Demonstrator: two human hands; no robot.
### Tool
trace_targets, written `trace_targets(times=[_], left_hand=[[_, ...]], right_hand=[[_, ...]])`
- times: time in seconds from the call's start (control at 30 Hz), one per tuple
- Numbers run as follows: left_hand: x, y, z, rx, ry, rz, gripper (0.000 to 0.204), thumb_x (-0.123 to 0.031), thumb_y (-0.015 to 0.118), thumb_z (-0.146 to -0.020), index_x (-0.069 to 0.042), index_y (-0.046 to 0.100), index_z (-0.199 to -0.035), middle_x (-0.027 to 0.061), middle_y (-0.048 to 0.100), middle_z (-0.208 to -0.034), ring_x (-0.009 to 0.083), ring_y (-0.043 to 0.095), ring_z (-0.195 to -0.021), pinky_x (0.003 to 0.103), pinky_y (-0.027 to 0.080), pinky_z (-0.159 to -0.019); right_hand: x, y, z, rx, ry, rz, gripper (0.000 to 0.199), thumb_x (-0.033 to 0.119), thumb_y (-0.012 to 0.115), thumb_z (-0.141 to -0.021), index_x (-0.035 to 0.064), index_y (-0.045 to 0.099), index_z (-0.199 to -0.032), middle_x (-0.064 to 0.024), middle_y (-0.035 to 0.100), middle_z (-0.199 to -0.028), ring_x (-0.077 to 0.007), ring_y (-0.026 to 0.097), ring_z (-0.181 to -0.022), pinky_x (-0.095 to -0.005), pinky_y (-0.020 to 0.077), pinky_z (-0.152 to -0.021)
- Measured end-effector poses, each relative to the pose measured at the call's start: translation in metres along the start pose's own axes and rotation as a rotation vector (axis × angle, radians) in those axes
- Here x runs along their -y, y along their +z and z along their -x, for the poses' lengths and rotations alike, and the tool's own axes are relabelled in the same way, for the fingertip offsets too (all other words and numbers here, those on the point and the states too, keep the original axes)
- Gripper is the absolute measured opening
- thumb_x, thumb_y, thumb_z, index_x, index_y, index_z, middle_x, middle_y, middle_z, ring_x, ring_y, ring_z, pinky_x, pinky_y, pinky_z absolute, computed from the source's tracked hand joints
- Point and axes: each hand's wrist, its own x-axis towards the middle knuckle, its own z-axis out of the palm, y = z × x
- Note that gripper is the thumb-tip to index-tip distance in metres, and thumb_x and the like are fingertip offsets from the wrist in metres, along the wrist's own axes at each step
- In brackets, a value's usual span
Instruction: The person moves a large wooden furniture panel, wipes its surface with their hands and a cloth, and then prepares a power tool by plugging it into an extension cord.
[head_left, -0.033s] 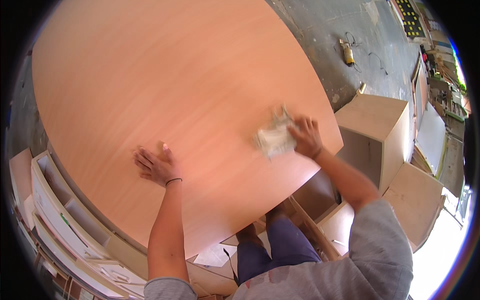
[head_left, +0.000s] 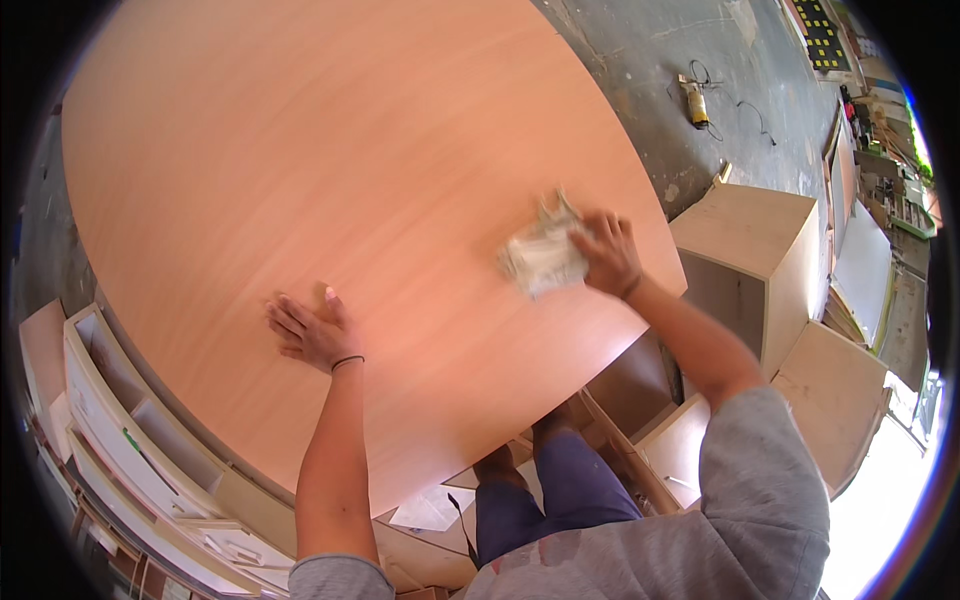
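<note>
On wooden panel (head_left: pixel 330 170): left hand (head_left: pixel 312 335) spread flat, fingers splayed, apparently bracing. Right hand (head_left: pixel 606 252) pressed onto crumpled cloth (head_left: pixel 543 258), fingers gripping its edge, seemingly for wiping.

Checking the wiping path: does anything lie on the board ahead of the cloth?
Nothing visible does. The right hand presses the crumpled whitish cloth on the large smooth wooden board; only the left hand rests there, off to the side.

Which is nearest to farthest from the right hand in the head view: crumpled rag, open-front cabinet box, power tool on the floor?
From the right hand:
1. Crumpled rag: under its fingers, on the wooden panel.
2. Open-front cabinet box: just right of the panel edge.
3. Power tool: on the concrete floor, far up right.
</note>
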Motion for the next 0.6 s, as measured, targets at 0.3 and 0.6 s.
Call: trace_targets(times=[0.3, 0.6], left_hand=[[-0.008, -0.003, -0.005, 0.017, -0.035, 0.038, 0.083, -0.061, 0.039, -0.084, -0.006, 0.018, -0.142, 0.0102, 0.007, -0.151, 0.0269, 0.003, -0.140, 0.059, 0.007, -0.106], [-0.001, -0.003, -0.007, -0.054, -0.019, 0.033, 0.079, -0.059, 0.040, -0.085, -0.009, 0.020, -0.142, 0.0108, 0.012, -0.150, 0.0259, 0.006, -0.139, 0.059, 0.009, -0.105]], right_hand=[[-0.046, -0.004, -0.188, -0.098, 0.050, 0.098, 0.040, 0.009, 0.060, -0.065, 0.0139, 0.053, -0.104, -0.0108, 0.050, -0.111, -0.0301, 0.046, -0.107, -0.0445, 0.0359, -0.085], [-0.027, -0.011, 0.032, 0.197, 0.028, -0.028, 0.048, 0.009, 0.063, -0.055, 0.0145, 0.056, -0.101, -0.0133, 0.047, -0.111, -0.0322, 0.044, -0.107, -0.0449, 0.0349, -0.080]])
